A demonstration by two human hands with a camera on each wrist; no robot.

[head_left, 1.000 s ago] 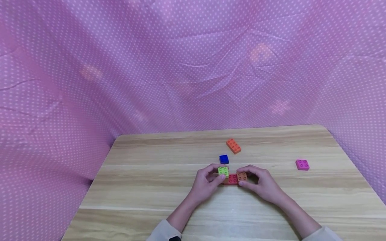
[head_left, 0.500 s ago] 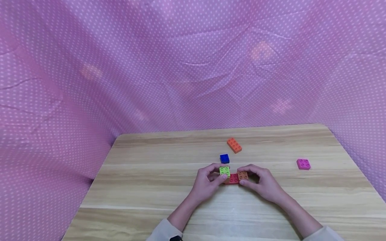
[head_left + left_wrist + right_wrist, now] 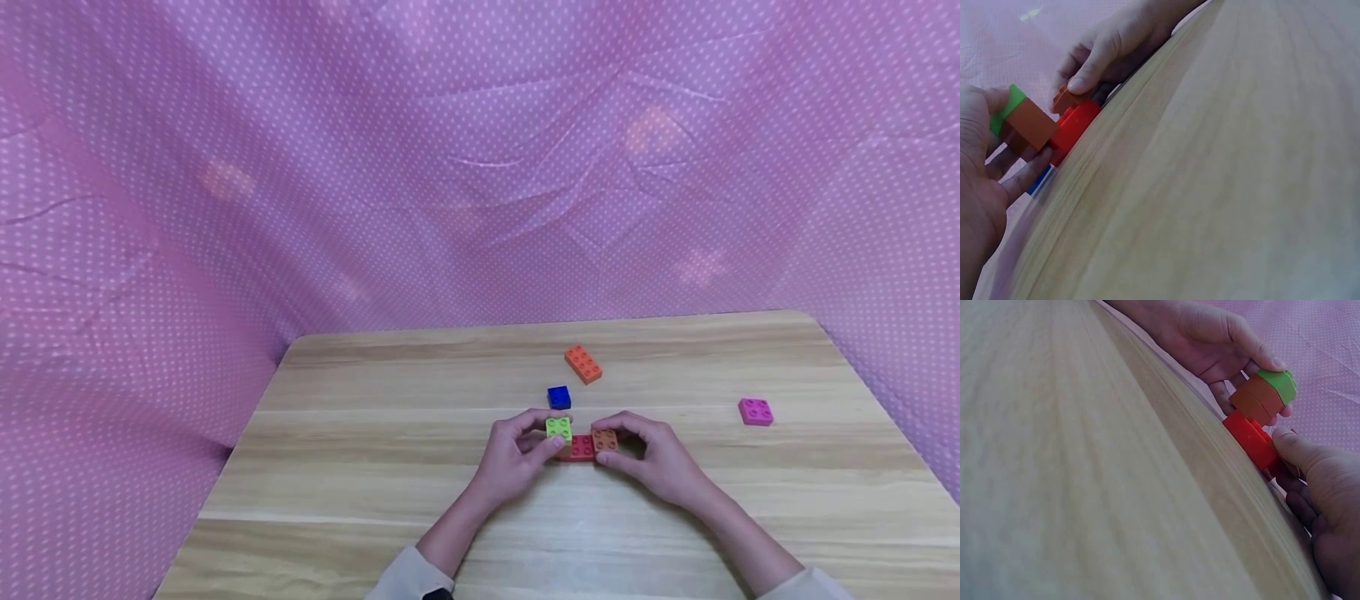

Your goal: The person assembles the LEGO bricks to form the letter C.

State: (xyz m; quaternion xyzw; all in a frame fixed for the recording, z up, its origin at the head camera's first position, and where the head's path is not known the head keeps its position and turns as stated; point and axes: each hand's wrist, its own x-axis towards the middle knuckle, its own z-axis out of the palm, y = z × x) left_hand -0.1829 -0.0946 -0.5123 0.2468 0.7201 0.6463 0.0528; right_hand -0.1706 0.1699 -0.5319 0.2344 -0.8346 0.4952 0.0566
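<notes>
My left hand (image 3: 513, 454) pinches a small stack between thumb and fingers: a lime green brick (image 3: 558, 427) on top of brown bricks (image 3: 1254, 400). The stack is at the left end of a long red brick (image 3: 581, 447) low on the table, and looks tilted against it in both wrist views. On the red brick's right end sits a small brown brick (image 3: 604, 440), which my right hand (image 3: 660, 458) grips between thumb and fingers. The red brick's studs show between the two hands.
A dark blue brick (image 3: 558, 397) lies just beyond my left fingertips. Farther back is an orange brick (image 3: 583, 364), and a magenta brick (image 3: 756, 412) lies off to the right. Pink dotted cloth (image 3: 480, 208) hangs behind the wooden table (image 3: 360, 467).
</notes>
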